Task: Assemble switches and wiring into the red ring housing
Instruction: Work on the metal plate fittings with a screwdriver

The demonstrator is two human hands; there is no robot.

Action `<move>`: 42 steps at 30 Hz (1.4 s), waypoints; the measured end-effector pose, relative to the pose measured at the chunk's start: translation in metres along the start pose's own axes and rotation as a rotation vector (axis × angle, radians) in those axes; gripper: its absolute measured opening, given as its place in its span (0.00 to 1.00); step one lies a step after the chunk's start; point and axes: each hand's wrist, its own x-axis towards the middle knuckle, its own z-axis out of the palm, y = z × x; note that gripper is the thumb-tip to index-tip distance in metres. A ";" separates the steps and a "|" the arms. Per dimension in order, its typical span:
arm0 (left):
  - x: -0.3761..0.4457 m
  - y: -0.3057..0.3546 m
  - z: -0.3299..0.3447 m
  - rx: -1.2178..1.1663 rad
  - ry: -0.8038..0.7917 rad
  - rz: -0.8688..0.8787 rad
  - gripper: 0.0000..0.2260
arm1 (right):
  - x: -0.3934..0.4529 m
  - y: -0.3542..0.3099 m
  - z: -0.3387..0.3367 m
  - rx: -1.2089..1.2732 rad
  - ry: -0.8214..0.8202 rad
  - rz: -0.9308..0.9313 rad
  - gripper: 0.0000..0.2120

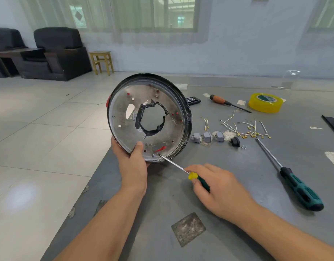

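Far left bg: two dark armchairs (pixel 58 51) and a small wooden stool (pixel 102 62) on the tiled floor, well off the bench. Left hand (pixel 133 164) grips the ring housing (pixel 149 117) at its lower rim, thumb curled over the inner metal face, fingers behind; housing is held up on edge above the near-left part of the grey table (pixel 228 185), tilted, inner side facing the camera. Black tape lines its centre hole, red shows through a few small holes. Right hand (pixel 217 191) pinches a small screwdriver (pixel 181 168) with a yellow-green handle, fingers curled round it; the tip touches the inner face at the bottom, just beside a red tab. Right of the housing, on the table: three grey switches (pixel 207 137) in a row, then a small black plug-like part (pixel 235 142), then a loose pile of white wires (pixel 243 129) with brass terminals. Behind those, an orange-handled screwdriver (pixel 226 102) and a yellow tape roll (pixel 265 102). Near right: a large teal-and-black screwdriver (pixel 294 183) lying flat, apart from both hands. Square metal plate (pixel 188 229) lies on the table between the forearms.
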 end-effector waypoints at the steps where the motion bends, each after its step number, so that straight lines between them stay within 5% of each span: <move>1: 0.000 0.000 0.000 0.009 0.000 0.012 0.29 | 0.000 -0.001 -0.001 0.000 0.001 0.000 0.14; 42: -0.001 -0.009 -0.003 0.243 -0.098 0.301 0.36 | 0.000 -0.005 -0.005 -0.034 -0.014 0.023 0.16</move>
